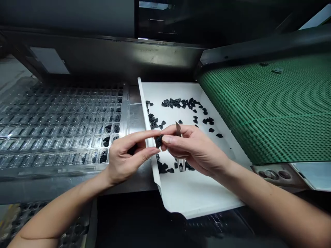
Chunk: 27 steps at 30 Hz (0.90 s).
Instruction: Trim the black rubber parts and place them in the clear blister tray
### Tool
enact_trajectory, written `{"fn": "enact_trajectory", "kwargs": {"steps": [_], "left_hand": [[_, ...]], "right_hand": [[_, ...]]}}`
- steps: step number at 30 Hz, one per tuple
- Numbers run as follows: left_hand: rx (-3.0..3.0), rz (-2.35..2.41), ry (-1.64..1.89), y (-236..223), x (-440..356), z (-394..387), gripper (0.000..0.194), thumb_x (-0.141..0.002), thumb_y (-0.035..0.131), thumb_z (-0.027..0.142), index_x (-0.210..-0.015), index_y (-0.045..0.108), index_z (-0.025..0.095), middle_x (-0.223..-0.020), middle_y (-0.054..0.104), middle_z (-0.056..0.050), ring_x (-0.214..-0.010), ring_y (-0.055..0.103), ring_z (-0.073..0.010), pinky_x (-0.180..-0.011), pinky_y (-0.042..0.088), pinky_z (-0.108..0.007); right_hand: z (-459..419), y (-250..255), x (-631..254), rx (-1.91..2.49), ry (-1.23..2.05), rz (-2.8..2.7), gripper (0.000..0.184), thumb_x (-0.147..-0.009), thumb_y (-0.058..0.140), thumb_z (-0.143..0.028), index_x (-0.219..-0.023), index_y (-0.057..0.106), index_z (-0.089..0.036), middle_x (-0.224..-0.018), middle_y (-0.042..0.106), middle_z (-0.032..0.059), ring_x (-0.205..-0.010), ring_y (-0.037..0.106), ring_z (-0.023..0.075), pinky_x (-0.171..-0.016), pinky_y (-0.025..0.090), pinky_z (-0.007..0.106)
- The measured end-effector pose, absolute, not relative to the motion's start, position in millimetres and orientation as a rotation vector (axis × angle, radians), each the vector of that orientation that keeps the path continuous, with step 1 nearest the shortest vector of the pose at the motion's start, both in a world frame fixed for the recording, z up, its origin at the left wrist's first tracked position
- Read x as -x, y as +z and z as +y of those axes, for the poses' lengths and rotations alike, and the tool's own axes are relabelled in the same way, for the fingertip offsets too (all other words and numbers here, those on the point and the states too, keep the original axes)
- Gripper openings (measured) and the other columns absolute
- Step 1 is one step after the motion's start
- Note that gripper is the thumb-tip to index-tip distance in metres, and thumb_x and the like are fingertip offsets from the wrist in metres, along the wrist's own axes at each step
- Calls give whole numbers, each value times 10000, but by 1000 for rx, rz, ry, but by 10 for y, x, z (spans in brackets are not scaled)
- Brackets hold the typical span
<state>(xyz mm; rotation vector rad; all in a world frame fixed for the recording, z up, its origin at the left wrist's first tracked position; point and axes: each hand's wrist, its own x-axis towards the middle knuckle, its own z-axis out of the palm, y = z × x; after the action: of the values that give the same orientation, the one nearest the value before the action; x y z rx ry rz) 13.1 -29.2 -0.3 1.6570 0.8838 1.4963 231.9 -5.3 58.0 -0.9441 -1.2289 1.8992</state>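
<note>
Between the fingertips of both hands is a small round black part (pixel 159 140), partly covered by the fingers. My left hand (pixel 124 155) has its thumb and index finger at the part's left side, one below and one above. My right hand (pixel 198 146) pinches the part from the right with its thumb tip. The same hand also grips a snap-off utility knife (pixel 181 166); its blade points up past the index finger and its end shows below the palm. Under the hands, a white tray (pixel 201 196) carries many loose black parts (pixel 178 102).
On the left lies a clear plastic tray (pixel 64 127) with rows of pockets, several holding black parts along its right side. A green conveyor belt (pixel 269 113) runs on the right, a small piece (pixel 277 70) on it. Behind stands a metal machine wall (pixel 108 62).
</note>
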Motion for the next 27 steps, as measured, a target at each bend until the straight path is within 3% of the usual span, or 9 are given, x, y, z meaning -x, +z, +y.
{"fn": "enact_trajectory", "kwargs": {"steps": [3,6,11,13,17,22,27], "left_hand": [[-1747,905,1553,-14,-134,-264,393,-871,925,222,-1247,885,327,-881,785,-50,-648,567,-156,-624,479,-300],[-1784,881,1585,-19,-131,-242,454,-832,954,209,-1261,881,339,-771,727,-25,-628,551,-159,-619,459,-300],[-1653,936,1584,23,-150,-250,239,-858,945,318,-1094,922,289,-818,767,-62,-726,655,-197,-671,511,-317],[-1473,925,1530,41,-155,-235,216,-915,898,376,-1095,913,257,-815,780,-69,-682,648,-177,-610,496,-292],[-1130,849,1462,48,-94,-121,268,-987,824,429,-1145,864,216,-795,786,-51,-440,350,-52,-418,244,-232],[-991,856,1382,27,57,23,261,-958,857,402,-1110,832,191,-1102,853,-116,-428,279,-1,-399,203,-221],[-978,847,1277,10,81,-14,343,-927,878,470,-1083,835,166,-912,832,-92,-411,283,-2,-389,189,-205]], "right_hand": [[-62,566,-2318,946,1946,-1172,367,-822,973,-418,-954,756,-154,-640,431,-73,-548,246,42,-493,149,208],[-74,562,-2308,914,1985,-1170,362,-839,965,-424,-961,756,-154,-638,375,-83,-548,232,40,-492,153,202],[-78,559,-2280,902,1915,-1304,386,-833,961,-463,-881,750,-143,-715,503,-37,-562,310,42,-477,194,207],[-70,553,-2288,927,1867,-1400,399,-866,928,-504,-897,764,-142,-731,525,-26,-563,317,46,-473,198,213],[-37,565,-2353,993,1719,-1500,385,-973,832,-533,-1060,805,-159,-730,484,-27,-560,290,56,-488,200,238],[2,630,-2408,1042,1435,-1577,382,-1127,598,-512,-1264,805,-222,-1077,646,77,-681,458,107,-574,407,282],[-60,620,-2377,1053,1052,-1744,371,-1165,541,-424,-1375,781,-234,-1040,707,89,-800,576,170,-689,511,329]]}}
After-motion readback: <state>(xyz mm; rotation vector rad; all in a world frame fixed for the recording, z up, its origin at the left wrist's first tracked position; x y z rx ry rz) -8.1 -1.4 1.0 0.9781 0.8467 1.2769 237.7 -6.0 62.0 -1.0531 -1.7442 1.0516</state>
